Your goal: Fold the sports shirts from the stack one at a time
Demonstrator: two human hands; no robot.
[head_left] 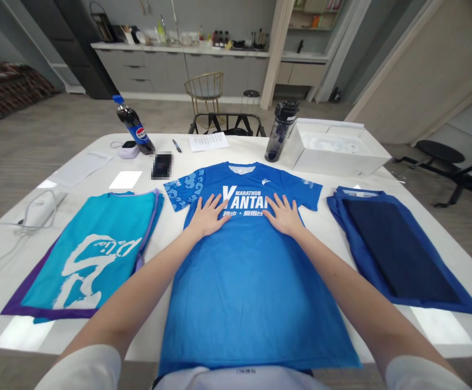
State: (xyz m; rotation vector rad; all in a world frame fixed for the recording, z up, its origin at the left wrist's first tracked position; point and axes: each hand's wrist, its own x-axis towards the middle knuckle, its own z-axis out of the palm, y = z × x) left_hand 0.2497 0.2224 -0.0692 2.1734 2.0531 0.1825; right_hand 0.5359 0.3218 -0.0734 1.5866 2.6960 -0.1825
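Note:
A blue T-shirt with white "MARATHON YANTAI" lettering lies spread face up on the white table, collar at the far side and hem over the near edge. My left hand rests flat on its chest, fingers spread, at the left of the print. Flat on the right of the lettering is my right hand, its fingers also apart. To the left lie folded turquoise and purple garments with a white brush-style print. On the right, a folded dark navy garment sits on top of a blue one.
At the table's far side stand a cola bottle, a dark drink bottle and a white box. Papers and a pen lie between them. A power strip with cables is at the left.

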